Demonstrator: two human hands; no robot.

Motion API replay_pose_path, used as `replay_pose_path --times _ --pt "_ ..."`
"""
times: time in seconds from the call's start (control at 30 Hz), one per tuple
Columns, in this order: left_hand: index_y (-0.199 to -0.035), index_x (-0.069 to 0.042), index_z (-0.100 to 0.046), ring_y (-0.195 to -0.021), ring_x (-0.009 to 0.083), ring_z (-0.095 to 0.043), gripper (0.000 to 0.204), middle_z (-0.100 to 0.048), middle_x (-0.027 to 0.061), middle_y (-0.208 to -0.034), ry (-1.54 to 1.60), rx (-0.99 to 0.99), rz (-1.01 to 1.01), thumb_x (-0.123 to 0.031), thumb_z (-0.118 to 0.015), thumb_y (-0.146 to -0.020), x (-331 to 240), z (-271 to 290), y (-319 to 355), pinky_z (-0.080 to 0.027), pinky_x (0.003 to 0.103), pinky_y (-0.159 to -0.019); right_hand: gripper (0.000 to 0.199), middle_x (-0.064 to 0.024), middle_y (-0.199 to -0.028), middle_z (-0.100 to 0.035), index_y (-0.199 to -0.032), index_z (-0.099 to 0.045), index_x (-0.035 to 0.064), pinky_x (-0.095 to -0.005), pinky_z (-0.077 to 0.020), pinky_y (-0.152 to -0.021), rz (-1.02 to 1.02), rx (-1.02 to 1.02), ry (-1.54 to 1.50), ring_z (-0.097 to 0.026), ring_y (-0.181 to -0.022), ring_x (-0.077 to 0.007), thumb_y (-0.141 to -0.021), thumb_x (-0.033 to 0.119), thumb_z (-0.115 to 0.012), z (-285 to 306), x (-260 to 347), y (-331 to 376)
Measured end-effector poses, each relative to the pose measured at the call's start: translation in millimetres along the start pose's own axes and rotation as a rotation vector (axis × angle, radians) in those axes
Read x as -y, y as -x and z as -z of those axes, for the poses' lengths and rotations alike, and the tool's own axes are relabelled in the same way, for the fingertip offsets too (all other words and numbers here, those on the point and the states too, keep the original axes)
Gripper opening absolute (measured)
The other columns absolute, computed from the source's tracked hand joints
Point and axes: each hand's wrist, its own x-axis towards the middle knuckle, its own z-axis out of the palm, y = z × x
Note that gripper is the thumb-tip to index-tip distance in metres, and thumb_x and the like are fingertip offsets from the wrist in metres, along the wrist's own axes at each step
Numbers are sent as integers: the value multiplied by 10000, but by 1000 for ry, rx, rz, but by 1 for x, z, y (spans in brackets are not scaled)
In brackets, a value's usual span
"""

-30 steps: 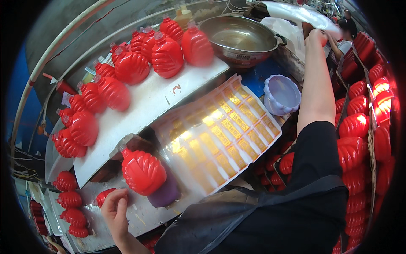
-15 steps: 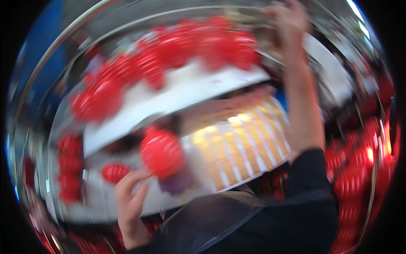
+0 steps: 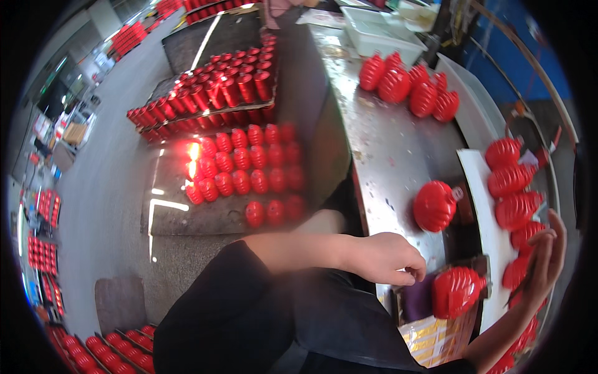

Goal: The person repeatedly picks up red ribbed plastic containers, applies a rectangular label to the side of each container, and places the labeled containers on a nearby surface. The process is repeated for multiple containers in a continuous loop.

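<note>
My left hand (image 3: 389,258) has its fingers curled in, with nothing visible in them. It hangs over the metal bench's near edge, beside a ribbed red lantern-shaped bottle (image 3: 456,292) lying on its side next to a purple cloth (image 3: 416,300). Another such red bottle (image 3: 435,207), with a pale neck, lies farther up the bench. At the right, my right hand (image 3: 543,262) has its fingers stretched out beside a row of red bottles (image 3: 518,210) along a white board (image 3: 478,187). It partly hides the bottles behind it. A sheet of yellow labels (image 3: 439,340) lies below the purple cloth.
The metal bench (image 3: 380,156) bears a cluster of red bottles (image 3: 405,84) and a white plastic bin (image 3: 381,34) at its far end. Left of it, red bottles (image 3: 242,159) stand in rows on a dark board, near a rack of red cylinders (image 3: 212,90). A grey floor (image 3: 118,187) stretches left.
The view has swung left, bringing the floor and bottle rows into sight. My right hand, earlier raised at the far side, is now low at the right. My left hand's fingers have curled in.
</note>
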Motion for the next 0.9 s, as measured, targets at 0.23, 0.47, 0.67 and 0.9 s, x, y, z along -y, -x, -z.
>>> replay_pose_path --times 0.23,0.47,0.67,0.9 --pt "-1158 -30 -716 -992 248 -725 258 -756 122 -1077 119 -244 160 -186 -660 -960 29 74 71 -557 375 -878 358 -25 -795 -631 -1385 -609 -11 -209 -379 -633 211 114 -197 -585 -715 -69 -1062 142 -598 -130 113 -41" --pt "-1208 -33 -701 -999 252 -723 295 -753 129 -1090 85 -358 170 -180 -656 -956 39 106 116 -551 373 -884 365 -18 -809 -628 -1412 -597 4 -209 -332 -601 305 206 -209 -527 -672 -56 -1067 121 -570 -165 136 -80" --pt "-1506 -54 -455 -936 150 -693 623 -737 84 -1069 256 -1056 265 -129 -676 -929 58 128 230 -559 324 -865 373 -12 -784 -626 -1423 -592 31 -196 -283 -523 262 284 -320 -438 -584 -17 -1086 188 -565 -195 118 -119" --pt "-1270 -14 -456 -779 101 -549 366 -580 16 -855 -17 -2510 -108 3 -573 -924 32 131 363 -489 273 -734 391 -9 -762 -634 -1438 -581 58 -186 -303 -508 69 351 -432 -437 -551 -16 -1078 213 -569 -219 101 -130"
